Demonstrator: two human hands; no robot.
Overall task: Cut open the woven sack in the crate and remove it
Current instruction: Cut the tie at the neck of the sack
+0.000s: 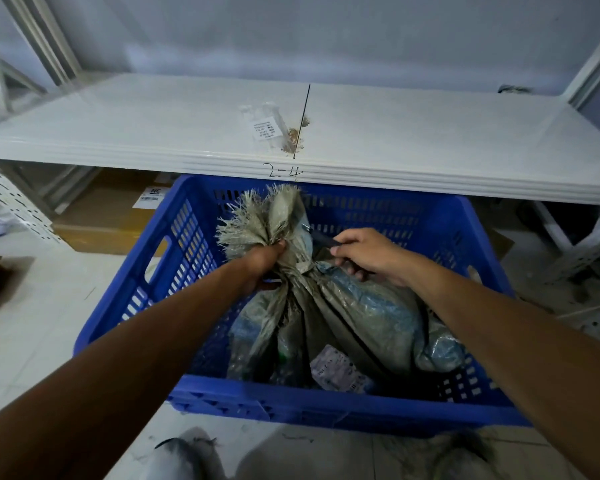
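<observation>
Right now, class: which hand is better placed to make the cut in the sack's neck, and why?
The right hand: it holds the knife, blade tip at the gathered neck of the woven sack. The left hand is occupied, gripping that neck.

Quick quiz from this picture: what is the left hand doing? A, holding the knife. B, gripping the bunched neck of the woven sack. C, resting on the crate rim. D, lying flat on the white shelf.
B: the left hand is closed around the gathered neck of the woven sack just below its frayed top, inside the blue crate, while the right hand holds the knife.
</observation>
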